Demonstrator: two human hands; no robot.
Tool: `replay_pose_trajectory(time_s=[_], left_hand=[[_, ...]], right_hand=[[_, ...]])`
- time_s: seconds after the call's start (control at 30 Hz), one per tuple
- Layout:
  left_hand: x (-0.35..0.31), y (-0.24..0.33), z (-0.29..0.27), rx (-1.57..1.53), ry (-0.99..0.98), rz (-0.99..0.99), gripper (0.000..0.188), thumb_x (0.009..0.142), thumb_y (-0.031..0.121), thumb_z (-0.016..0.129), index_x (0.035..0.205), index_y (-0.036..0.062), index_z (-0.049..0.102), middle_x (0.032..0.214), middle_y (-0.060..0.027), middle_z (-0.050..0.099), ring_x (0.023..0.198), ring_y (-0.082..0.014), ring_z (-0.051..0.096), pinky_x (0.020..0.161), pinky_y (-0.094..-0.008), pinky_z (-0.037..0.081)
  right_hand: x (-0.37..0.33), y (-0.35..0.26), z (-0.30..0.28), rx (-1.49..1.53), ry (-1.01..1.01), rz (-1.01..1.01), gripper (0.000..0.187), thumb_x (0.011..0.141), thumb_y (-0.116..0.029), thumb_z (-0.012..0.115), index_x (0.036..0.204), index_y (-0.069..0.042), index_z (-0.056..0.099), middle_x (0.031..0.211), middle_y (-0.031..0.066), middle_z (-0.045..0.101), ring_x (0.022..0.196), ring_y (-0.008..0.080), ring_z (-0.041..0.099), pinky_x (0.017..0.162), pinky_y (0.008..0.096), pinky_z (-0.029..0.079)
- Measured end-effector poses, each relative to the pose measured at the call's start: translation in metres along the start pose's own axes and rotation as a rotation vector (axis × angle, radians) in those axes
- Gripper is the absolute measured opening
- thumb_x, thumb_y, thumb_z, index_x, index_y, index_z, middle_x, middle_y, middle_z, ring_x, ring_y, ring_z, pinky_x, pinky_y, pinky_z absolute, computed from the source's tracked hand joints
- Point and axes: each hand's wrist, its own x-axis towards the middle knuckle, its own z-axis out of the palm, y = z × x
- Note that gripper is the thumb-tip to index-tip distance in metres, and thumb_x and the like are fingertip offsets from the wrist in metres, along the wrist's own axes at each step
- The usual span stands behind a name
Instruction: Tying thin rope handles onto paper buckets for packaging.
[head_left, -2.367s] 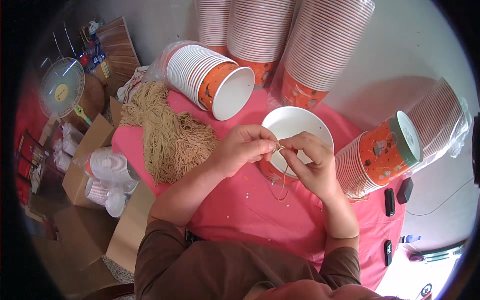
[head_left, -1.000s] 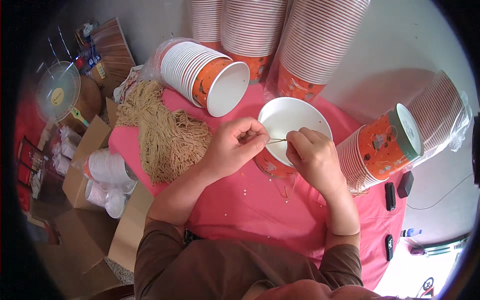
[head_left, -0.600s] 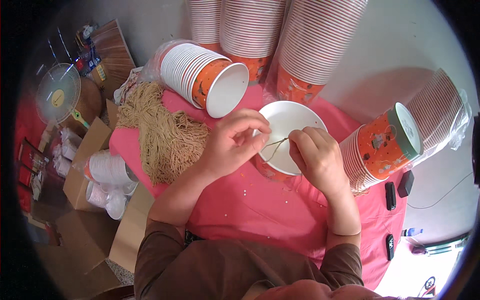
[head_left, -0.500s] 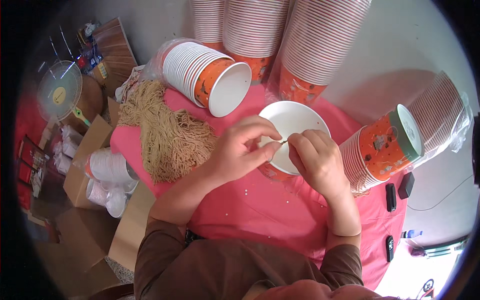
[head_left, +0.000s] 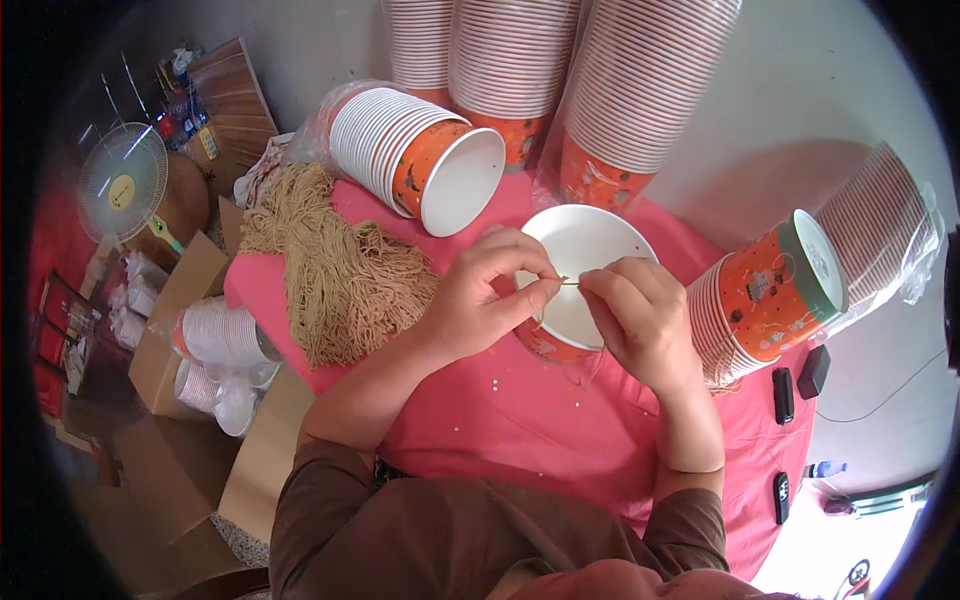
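Observation:
Both hands meet over an open paper bucket (head_left: 592,228), white inside and orange outside, standing on the pink cloth. Between thumb and index finger, my left hand (head_left: 485,297) pinches one end of a short, thin string (head_left: 571,283). The other end is pinched in the fingertips of my right hand (head_left: 642,318), over the bucket's right side. Stretched nearly level, the string crosses the gap between the two pinches. Left of my left hand lies a thick heap of loose tan string (head_left: 350,275).
Tall stacks of paper buckets (head_left: 645,80) rise at the back. One stack (head_left: 410,150) lies on its side behind the heap; another (head_left: 765,300) leans at the right. Small black devices (head_left: 782,396) rest near the right edge. Cardboard boxes (head_left: 180,310) stand lower left.
My fingertips have drawn slightly apart, and more of the string shows between them. The right hand has shifted a little to the right.

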Motion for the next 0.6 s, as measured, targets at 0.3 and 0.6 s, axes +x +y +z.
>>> replay_pose_trajectory(time_s=[0.3, 0.6], left_hand=[[0.001, 0.0, -0.017, 0.144, -0.127, 0.035, 0.008, 0.081, 0.007, 0.075, 0.085, 0.0048, 0.069, 0.092, -0.0035, 0.06, 0.093, -0.019, 0.056, 0.083, -0.0319, 0.045], [-0.001, 0.0, -0.022, 0.24, -0.262, 0.026, 0.01, 0.077, 0.006, 0.076, 0.086, 0.0049, 0.071, 0.094, -0.0052, 0.057, 0.095, -0.0208, 0.054, 0.087, -0.0335, 0.043]], right_hand=[[-0.002, 0.013, -0.025, -0.151, 0.181, 0.034, 0.025, 0.07, 0.005, 0.071, 0.092, -0.001, 0.063, 0.075, 0.011, 0.059, 0.066, 0.0298, 0.06, 0.059, 0.0398, 0.046], [-0.006, 0.023, -0.04, -0.244, 0.263, 0.167, 0.022, 0.073, 0.01, 0.071, 0.089, -0.002, 0.062, 0.072, 0.0097, 0.058, 0.061, 0.0268, 0.057, 0.056, 0.0366, 0.045]])
